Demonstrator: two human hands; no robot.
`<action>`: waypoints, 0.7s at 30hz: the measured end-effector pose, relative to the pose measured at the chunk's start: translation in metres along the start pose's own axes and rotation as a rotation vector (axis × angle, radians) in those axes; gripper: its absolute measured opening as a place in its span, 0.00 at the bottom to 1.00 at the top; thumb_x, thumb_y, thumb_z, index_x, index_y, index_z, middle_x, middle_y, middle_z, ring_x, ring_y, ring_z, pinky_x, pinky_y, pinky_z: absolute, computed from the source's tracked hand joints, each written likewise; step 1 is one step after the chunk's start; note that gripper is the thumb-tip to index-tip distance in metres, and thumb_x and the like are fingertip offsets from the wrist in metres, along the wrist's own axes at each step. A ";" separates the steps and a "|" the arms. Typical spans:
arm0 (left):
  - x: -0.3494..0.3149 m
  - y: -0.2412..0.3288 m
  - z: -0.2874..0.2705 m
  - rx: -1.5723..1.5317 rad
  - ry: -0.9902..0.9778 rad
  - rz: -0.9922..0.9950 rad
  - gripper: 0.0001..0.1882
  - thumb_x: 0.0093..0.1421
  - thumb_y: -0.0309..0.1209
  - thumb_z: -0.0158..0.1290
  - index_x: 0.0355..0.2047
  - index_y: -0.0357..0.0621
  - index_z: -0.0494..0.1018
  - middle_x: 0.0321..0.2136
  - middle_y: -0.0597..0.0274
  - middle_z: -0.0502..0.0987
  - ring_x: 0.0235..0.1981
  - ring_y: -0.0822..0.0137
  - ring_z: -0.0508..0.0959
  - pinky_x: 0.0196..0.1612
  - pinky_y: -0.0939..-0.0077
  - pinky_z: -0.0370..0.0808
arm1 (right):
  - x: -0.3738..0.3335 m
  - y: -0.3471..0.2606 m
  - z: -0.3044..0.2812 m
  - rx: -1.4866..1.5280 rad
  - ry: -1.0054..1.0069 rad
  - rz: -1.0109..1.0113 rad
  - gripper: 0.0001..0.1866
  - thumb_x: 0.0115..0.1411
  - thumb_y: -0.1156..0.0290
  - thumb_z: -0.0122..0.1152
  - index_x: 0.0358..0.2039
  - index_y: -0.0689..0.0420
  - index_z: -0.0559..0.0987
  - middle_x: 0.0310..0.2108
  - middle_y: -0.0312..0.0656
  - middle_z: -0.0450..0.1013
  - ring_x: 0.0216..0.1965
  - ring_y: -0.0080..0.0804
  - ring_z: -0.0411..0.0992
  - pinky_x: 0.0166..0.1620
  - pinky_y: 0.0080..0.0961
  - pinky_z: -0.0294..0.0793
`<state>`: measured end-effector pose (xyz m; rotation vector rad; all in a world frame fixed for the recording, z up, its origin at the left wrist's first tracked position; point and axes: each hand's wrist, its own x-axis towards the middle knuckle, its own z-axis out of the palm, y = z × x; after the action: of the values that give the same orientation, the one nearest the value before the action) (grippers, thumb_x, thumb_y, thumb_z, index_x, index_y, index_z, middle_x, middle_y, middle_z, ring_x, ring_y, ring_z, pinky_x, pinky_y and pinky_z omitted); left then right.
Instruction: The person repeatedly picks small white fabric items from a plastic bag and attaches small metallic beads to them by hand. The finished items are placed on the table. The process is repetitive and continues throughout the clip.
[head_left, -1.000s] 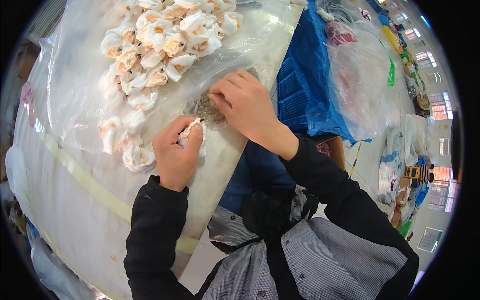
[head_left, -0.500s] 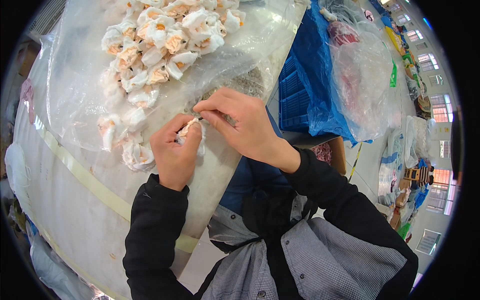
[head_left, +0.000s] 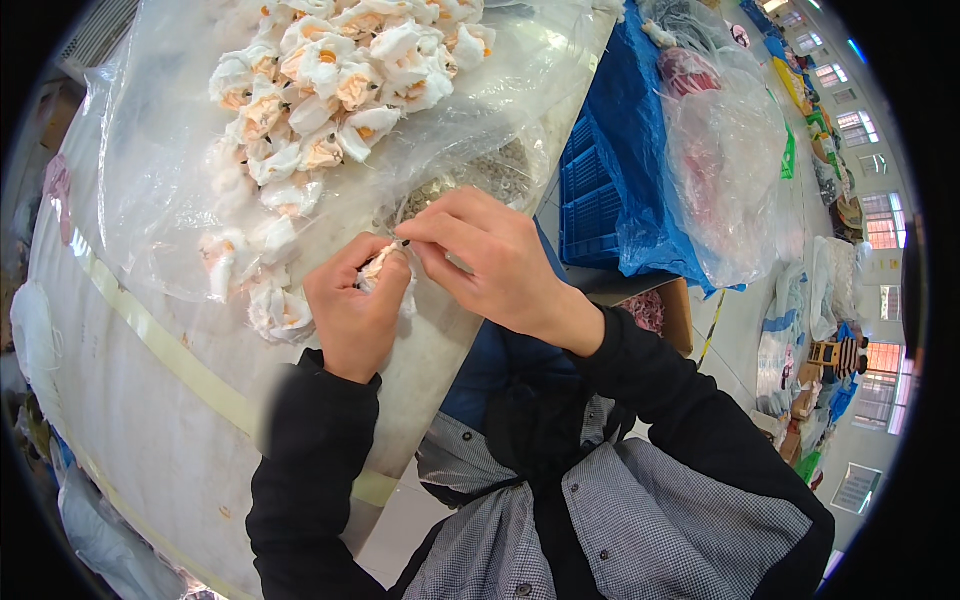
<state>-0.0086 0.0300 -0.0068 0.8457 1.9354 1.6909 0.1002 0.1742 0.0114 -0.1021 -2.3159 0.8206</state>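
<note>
My left hand is closed around a white and peach artificial flower, its thumb pressed along one side so that much of the flower is covered. At the flower's tip, the thumb and forefinger of my right hand pinch together by a short dark stem-like end. Whether the fingers grip that end or some smaller piece beside it is too small to tell. Just left of my left hand lies a loose flower of the same sort. Farther off, a heap of such flowers rests on clear plastic sheeting.
The pale table carries a yellowish tape strip. Beyond my right hand, clear plastic covers small greyish bits. Right of the table stand a blue crate with blue sheeting, a clear bag and a cardboard box.
My right hand has shifted slightly down and right, its fingers still by the flower's tip. The left hand keeps its hold on the flower; the whole view has moved a little.
</note>
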 end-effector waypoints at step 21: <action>-0.003 0.002 0.002 0.072 -0.130 0.061 0.07 0.63 0.26 0.59 0.34 0.32 0.79 0.23 0.60 0.78 0.26 0.76 0.74 0.32 0.76 0.72 | -0.011 0.005 -0.007 0.059 -0.050 0.035 0.10 0.58 0.80 0.70 0.41 0.58 0.84 0.35 0.44 0.77 0.37 0.45 0.78 0.38 0.34 0.78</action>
<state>-0.0047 0.0293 -0.0050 1.0253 1.9102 1.5674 0.1121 0.1782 0.0063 -0.0974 -2.3401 0.9185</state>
